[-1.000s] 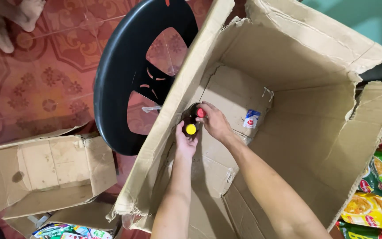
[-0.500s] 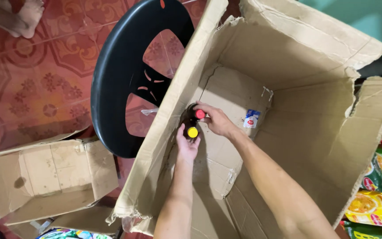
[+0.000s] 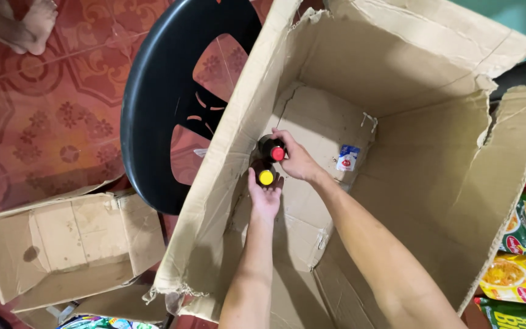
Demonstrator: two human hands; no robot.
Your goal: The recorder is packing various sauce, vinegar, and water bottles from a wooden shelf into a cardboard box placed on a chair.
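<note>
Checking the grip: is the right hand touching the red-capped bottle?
Touching. The head view shows the right hand with its fingers wrapped against the red-capped bottle inside the big cardboard box, no gap between them.

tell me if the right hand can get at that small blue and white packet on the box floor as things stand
Probably yes. The right hand rests on the red-capped bottle inside the large cardboard box, and the small packet lies just beside it on bare cardboard, with nothing between them.
</note>
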